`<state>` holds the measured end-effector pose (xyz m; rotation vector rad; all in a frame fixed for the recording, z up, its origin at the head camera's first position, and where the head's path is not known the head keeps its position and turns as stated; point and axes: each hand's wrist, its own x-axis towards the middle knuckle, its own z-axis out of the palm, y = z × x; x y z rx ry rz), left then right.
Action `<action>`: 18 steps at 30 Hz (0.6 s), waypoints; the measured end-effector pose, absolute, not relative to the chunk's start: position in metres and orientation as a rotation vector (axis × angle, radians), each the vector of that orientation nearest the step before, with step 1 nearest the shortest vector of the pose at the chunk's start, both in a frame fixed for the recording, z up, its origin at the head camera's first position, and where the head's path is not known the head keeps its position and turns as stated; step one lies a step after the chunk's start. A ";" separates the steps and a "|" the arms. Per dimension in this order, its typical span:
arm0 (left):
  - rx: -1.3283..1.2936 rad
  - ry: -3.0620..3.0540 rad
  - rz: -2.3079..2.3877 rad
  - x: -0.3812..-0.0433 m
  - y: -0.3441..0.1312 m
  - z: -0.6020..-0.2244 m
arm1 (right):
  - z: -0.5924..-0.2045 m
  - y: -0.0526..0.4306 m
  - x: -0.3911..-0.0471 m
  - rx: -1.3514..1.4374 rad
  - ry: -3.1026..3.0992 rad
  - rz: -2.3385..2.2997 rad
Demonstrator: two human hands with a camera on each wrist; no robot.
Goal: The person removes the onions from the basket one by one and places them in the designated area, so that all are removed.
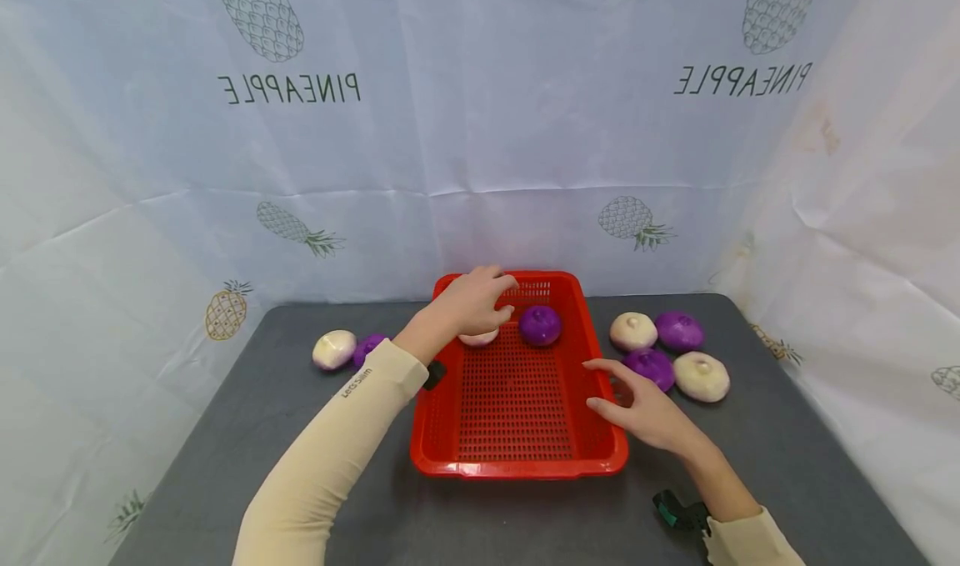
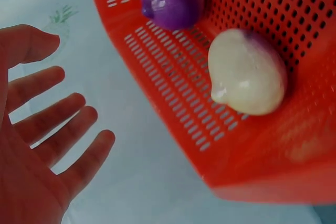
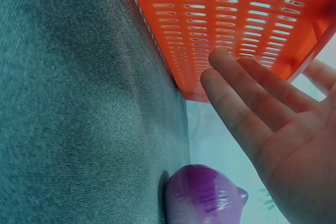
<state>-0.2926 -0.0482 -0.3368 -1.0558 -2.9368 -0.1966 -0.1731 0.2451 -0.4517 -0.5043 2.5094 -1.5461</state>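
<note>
Now left hand (image 1: 474, 301) open above white onion (image 2: 247, 72); right hand (image 1: 645, 408) beside basket (image 1: 517, 458)

Grey table (image 1: 225, 433) (pineapple-print backdrop (image 1: 480, 132))

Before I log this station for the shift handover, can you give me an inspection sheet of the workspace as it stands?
Surface: dark grey table, matte cloth top.
Job's things: red basket at centre, holding a purple onion and a white onion.
Clutter: right of the basket, four loose onions, two white, two purple; left of it, one white and one purple.
Grippers: left hand open above the white onion in the basket, holding nothing; right hand open at the basket's right wall, empty.
Cables: nothing seen.
Surroundings: white pineapple-print sheet behind and at both sides.
</note>
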 end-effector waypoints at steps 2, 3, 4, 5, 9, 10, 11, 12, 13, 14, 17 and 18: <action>-1.064 -2.944 -0.201 -0.296 -0.042 -0.339 | -0.451 0.245 -0.173 -0.498 2.515 -1.545; -1.068 -2.945 -0.200 -0.297 -0.039 -0.341 | -0.451 0.245 -0.173 -0.495 2.517 -1.543; -1.072 -2.949 -0.199 -0.299 -0.036 -0.342 | -0.451 0.245 -0.173 -0.495 2.518 -1.543; -1.076 -2.951 -0.196 -0.301 -0.033 -0.344 | -0.451 0.246 -0.173 -0.494 2.519 -1.542; -1.091 -2.959 -0.169 -0.306 -0.022 -0.353 | -0.453 0.246 -0.173 -0.506 2.531 -1.538; -1.092 -2.963 -0.164 -0.307 -0.020 -0.355 | -0.453 0.246 -0.173 -0.510 2.529 -1.540; -1.092 -2.967 -0.156 -0.308 -0.017 -0.357 | -0.453 0.246 -0.173 -0.513 2.528 -1.544; -1.092 -2.967 -0.148 -0.309 -0.015 -0.360 | -0.454 0.246 -0.173 -0.516 2.525 -1.548; -1.090 -2.970 -0.148 -0.310 -0.012 -0.362 | -0.454 0.246 -0.173 -0.517 2.520 -1.553; -1.085 -2.974 -0.152 -0.310 -0.010 -0.364 | -0.454 0.246 -0.173 -0.524 2.516 -1.555; -1.071 -2.989 -0.148 -0.313 -0.003 -0.371 | -0.454 0.246 -0.174 -0.528 2.512 -1.563; -1.066 -2.996 -0.144 -0.314 0.000 -0.374 | -0.454 0.246 -0.174 -0.524 2.512 -1.564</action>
